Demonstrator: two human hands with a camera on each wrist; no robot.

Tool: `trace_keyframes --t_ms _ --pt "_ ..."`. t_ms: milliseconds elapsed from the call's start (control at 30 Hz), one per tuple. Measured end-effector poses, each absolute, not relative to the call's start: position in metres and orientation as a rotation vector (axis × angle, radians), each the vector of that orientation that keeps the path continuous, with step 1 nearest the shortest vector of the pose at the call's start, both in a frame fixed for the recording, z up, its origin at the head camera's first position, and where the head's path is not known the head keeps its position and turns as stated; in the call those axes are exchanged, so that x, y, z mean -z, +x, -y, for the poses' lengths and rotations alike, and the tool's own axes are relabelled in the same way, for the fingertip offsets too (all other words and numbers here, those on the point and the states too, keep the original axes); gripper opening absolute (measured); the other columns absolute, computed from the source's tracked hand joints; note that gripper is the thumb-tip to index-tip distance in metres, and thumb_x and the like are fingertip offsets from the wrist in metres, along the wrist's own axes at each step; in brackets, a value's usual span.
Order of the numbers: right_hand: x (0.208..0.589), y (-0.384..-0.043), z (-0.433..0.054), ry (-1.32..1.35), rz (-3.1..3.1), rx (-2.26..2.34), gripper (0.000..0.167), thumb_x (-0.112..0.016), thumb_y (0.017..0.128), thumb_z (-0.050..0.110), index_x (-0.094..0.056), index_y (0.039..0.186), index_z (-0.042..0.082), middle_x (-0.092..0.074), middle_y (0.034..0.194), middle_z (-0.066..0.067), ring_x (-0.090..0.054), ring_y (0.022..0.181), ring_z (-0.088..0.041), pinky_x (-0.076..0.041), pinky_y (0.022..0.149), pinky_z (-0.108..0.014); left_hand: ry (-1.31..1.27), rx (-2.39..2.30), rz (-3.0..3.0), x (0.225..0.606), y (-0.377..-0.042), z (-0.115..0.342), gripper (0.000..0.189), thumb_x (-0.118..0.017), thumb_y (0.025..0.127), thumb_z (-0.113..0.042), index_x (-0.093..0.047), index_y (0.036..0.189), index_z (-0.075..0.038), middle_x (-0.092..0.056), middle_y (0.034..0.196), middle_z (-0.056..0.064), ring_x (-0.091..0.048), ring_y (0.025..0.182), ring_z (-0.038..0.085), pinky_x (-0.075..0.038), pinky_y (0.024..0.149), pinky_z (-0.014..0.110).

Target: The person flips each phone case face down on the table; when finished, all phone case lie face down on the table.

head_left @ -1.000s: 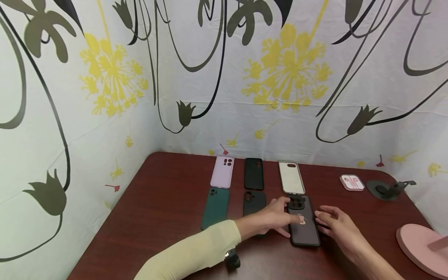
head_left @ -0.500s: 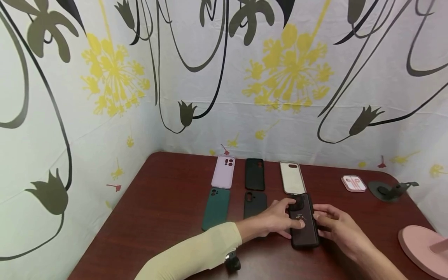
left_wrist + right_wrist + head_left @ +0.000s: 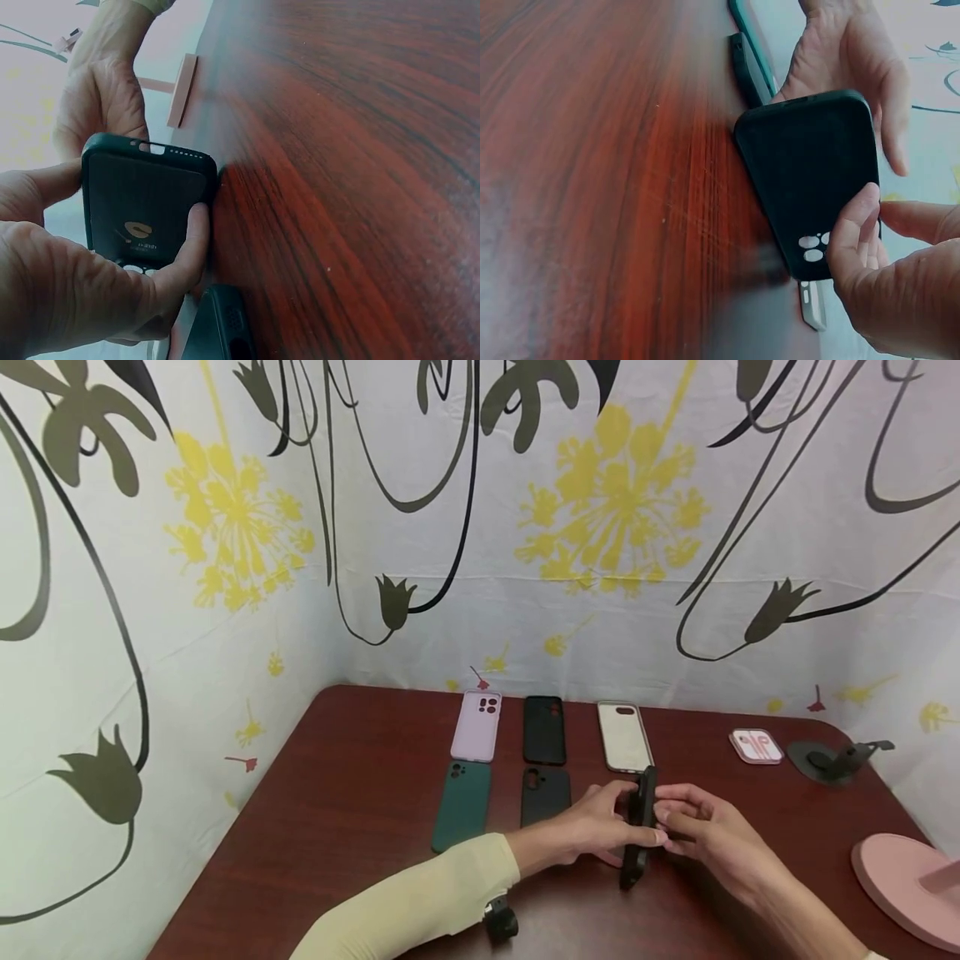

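A black phone case (image 3: pixel 639 831) with a small print on its back stands tilted up on its long edge between both hands. My left hand (image 3: pixel 592 827) grips it from the left; in the left wrist view one fingertip (image 3: pixel 196 221) presses the printed back. My right hand (image 3: pixel 708 831) pinches its right side. In the right wrist view the hollow inside of the case (image 3: pixel 810 165) faces me, and the right fingers (image 3: pixel 855 225) lie near the camera holes. A dark grey phone case (image 3: pixel 546 793) lies just left, partly hidden by the left hand.
Other phone cases lie flat in two rows: lilac (image 3: pixel 476 727), black (image 3: pixel 543 731), cream (image 3: pixel 626 739) and green (image 3: pixel 461 808). At the right are a small square box with an earphone print (image 3: pixel 756 747), a dark stand (image 3: pixel 828 764) and a pink round base (image 3: pixel 903 881). A patterned cloth (image 3: pixel 450 635) hangs behind.
The black case has turned from lying flat, print up, to standing on its long edge. My right hand has moved left and now holds its side; the left hand has kept its place.
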State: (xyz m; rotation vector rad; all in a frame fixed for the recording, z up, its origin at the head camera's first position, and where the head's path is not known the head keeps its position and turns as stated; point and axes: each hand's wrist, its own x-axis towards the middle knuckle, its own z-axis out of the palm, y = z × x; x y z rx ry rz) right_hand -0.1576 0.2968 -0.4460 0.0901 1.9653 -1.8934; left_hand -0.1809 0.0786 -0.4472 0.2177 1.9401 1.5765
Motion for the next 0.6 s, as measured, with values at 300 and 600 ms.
trace_keyframes --t_ms 300,600 --pt "0.452 -0.162 -0.292 0.077 -1.994 1.897 0.030 -0.061 0.109 0.017 -0.054 0.137 0.008 -0.070 0.110 0.006 -0.069 0.098 -0.008 -0.064 0.085 -0.029 0.207 -1.594 -1.964 0.446 -0.178 -0.078 0.068 -0.084 0.092 -0.023 -0.052 0.152 -0.024 -0.048 0.143 0.012 -0.069 0.107 0.017 -0.065 0.080 0.042" --pt "0.466 -0.158 -0.293 0.122 -2.130 1.731 0.055 -0.055 0.112 0.019 -0.038 0.153 -0.013 -0.071 0.126 -0.005 -0.073 0.104 -0.003 -0.064 0.090 -0.031 0.229 -1.616 -1.951 0.450 -0.178 -0.074 0.062 -0.082 0.094 -0.024 -0.053 0.150 -0.025 -0.058 0.139 0.005 -0.071 0.109 0.021 -0.065 0.082 0.044"
